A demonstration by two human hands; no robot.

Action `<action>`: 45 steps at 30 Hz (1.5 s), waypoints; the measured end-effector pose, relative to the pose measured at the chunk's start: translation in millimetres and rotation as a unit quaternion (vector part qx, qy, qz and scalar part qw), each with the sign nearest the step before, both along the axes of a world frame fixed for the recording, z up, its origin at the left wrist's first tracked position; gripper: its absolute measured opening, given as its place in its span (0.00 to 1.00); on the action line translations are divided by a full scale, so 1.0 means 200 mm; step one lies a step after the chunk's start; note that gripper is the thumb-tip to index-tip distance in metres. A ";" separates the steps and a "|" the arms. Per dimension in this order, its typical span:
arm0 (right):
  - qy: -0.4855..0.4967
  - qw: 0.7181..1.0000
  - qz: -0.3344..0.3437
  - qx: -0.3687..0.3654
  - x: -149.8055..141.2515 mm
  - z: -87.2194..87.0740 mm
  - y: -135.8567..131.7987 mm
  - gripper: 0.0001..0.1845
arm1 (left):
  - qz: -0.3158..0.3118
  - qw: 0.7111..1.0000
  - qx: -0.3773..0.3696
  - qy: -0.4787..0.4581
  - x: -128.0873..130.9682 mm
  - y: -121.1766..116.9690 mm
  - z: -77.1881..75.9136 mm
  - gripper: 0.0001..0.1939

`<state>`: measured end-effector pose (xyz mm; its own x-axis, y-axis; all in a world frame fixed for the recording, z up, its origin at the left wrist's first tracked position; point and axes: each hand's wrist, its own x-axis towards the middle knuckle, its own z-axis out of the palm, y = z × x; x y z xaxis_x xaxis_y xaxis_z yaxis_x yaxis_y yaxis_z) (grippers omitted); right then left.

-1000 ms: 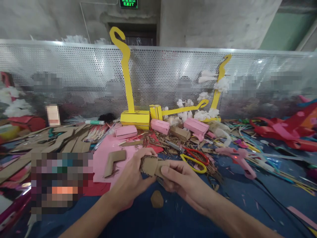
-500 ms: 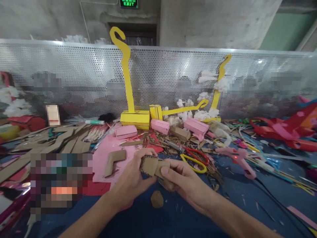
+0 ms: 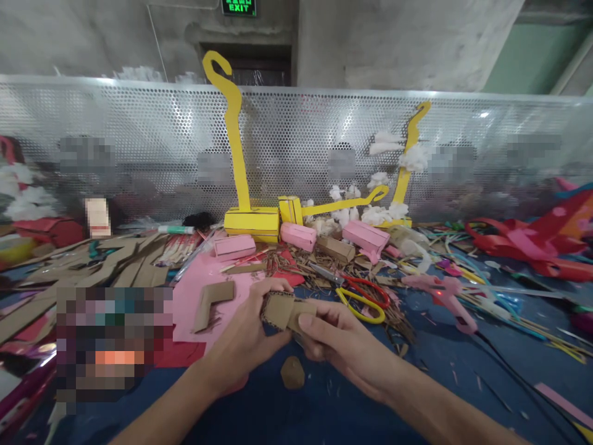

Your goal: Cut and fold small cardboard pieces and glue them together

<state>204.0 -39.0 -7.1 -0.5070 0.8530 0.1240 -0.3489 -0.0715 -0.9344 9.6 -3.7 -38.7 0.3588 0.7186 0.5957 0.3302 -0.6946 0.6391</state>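
Note:
My left hand (image 3: 252, 327) is closed around a small brown cardboard block (image 3: 280, 310) with corrugated edges, its end face turned toward me. Pinched between thumb and fingers of my right hand (image 3: 336, 334) is a cardboard strip (image 3: 302, 314), which lies against the block's right side; whether the two are joined I cannot tell. Below them on the blue table lies a small many-sided cardboard piece (image 3: 293, 372). Left of my hands an L-shaped cardboard piece (image 3: 212, 301) rests on pink sheet (image 3: 188, 315). Scissors (image 3: 361, 303) with red and yellow handles lie just beyond my right hand.
A pink glue gun (image 3: 447, 293) with a black cord lies to the right. Yellow hooked models (image 3: 252, 224), pink boxes (image 3: 234, 246) and a cardboard box (image 3: 335, 248) stand before the perforated metal panel (image 3: 287, 136). Cardboard strips (image 3: 115, 262) are heaped at left.
Both hands keep the same hold on the block and strip, with hardly any movement. The whole view has shifted very slightly.

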 end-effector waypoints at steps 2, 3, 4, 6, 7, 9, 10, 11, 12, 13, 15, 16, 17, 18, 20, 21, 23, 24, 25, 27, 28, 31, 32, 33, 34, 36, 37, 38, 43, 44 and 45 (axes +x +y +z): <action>-0.002 1.000 -0.007 -0.002 0.00 0.00 0.00 0.19 | 0.006 1.000 -0.003 0.003 0.01 0.00 0.00 0.33; -0.003 1.000 -0.011 -0.004 -0.01 -0.01 0.00 0.19 | 0.011 1.000 -0.005 0.004 0.01 -0.01 0.01 0.33; -0.002 1.000 -0.014 -0.007 -0.01 -0.01 0.01 0.19 | 0.016 1.000 -0.008 0.007 0.01 -0.01 0.01 0.33; -0.002 1.000 -0.019 -0.012 -0.01 -0.02 0.01 0.19 | 0.024 1.000 -0.006 0.011 0.01 -0.01 0.00 0.33; -0.002 1.000 -0.021 -0.015 -0.01 -0.02 0.01 0.19 | 0.026 1.000 -0.004 0.011 0.02 -0.01 0.00 0.33; -0.001 1.000 -0.024 -0.018 -0.01 -0.03 0.01 0.20 | 0.025 1.000 0.000 0.009 0.01 0.00 0.00 0.34; -0.003 1.000 -0.025 -0.016 -0.01 -0.03 0.01 0.20 | 0.023 1.000 -0.001 0.007 0.01 0.00 -0.01 0.34; -0.006 1.000 -0.026 -0.013 -0.01 -0.02 0.01 0.20 | 0.022 1.000 -0.003 0.007 0.01 0.00 -0.01 0.34; -0.010 1.000 -0.026 -0.009 -0.01 -0.02 0.01 0.20 | 0.021 1.000 -0.006 0.008 0.01 0.00 -0.01 0.34; -0.015 1.000 -0.027 -0.005 -0.01 -0.02 0.01 0.20 | 0.021 1.000 -0.006 0.010 0.01 0.00 -0.01 0.34; -0.022 0.999 -0.031 -0.001 -0.01 -0.02 0.00 0.20 | 0.022 1.000 -0.003 0.012 0.00 0.00 -0.01 0.33; -0.022 0.999 -0.033 -0.001 -0.01 -0.02 0.00 0.20 | 0.021 1.000 -0.003 0.012 0.00 0.00 -0.01 0.33; -0.021 0.999 -0.032 -0.001 -0.01 -0.02 0.00 0.21 | 0.021 1.000 -0.004 0.010 0.00 0.00 -0.01 0.32; -0.018 0.999 -0.028 -0.002 -0.01 -0.02 0.00 0.21 | 0.020 1.000 -0.006 0.009 0.00 0.00 -0.01 0.32; -0.011 1.000 -0.018 -0.001 -0.01 -0.02 0.00 0.21 | 0.017 1.000 -0.008 0.005 0.01 0.00 -0.01 0.33; -0.009 1.000 -0.015 0.001 -0.01 -0.02 0.00 0.21 | 0.015 1.000 -0.006 0.001 0.01 0.00 -0.01 0.33; -0.009 1.000 -0.013 0.008 -0.01 -0.02 0.01 0.21 | 0.009 1.000 -0.003 -0.005 0.01 0.00 -0.02 0.34; -0.011 1.000 -0.014 0.012 -0.01 -0.03 0.01 0.21 | 0.006 1.000 -0.003 -0.007 0.01 0.01 -0.02 0.34; -0.013 1.000 -0.012 0.017 -0.01 -0.03 0.01 0.21 | 0.003 1.000 -0.002 -0.008 0.01 0.01 -0.02 0.34; -0.016 0.999 -0.009 0.026 -0.01 -0.03 0.01 0.21 | 0.001 1.000 -0.001 -0.008 0.01 0.01 -0.02 0.34; -0.018 0.999 -0.009 0.028 -0.01 -0.03 0.01 0.21 | 0.001 1.000 0.000 -0.006 0.01 0.01 -0.02 0.34; -0.013 1.000 -0.007 0.013 -0.01 -0.02 0.00 0.21 | 0.012 1.000 -0.007 0.004 0.01 0.00 -0.01 0.32; -0.008 1.000 -0.003 0.004 -0.01 -0.01 0.00 0.21 | 0.019 1.000 -0.010 0.008 0.01 0.00 0.00 0.31; 0.001 1.000 0.004 -0.006 -0.01 -0.01 0.00 0.21 | 0.025 1.000 -0.014 0.010 0.01 -0.01 0.00 0.31; 0.012 1.000 0.012 -0.015 -0.01 0.00 0.00 0.21 | 0.032 0.999 -0.018 0.009 0.02 -0.01 0.01 0.30; 0.038 0.998 0.028 -0.031 -0.01 0.00 -0.01 0.20 | 0.043 0.999 -0.021 0.000 0.02 -0.01 0.01 0.31; 0.053 0.997 0.035 -0.039 -0.01 0.01 -0.01 0.19 | 0.048 0.999 -0.021 -0.006 0.03 -0.01 0.02 0.31; 0.067 0.996 0.043 -0.045 -0.01 0.01 -0.01 0.18 | 0.052 0.998 -0.020 -0.013 0.03 -0.01 0.02 0.32; 0.124 0.985 0.102 -0.064 0.00 0.03 -0.02 0.15 | 0.016 0.996 -0.060 -0.065 0.04 -0.02 0.05 0.29; 0.126 0.983 0.113 -0.065 0.00 0.03 -0.02 0.16 | -0.001 0.994 -0.074 -0.077 0.04 -0.03 0.06 0.29; 0.126 0.982 0.122 -0.065 0.00 0.03 -0.03 0.16 | -0.014 0.992 -0.088 -0.089 0.05 -0.03 0.07 0.28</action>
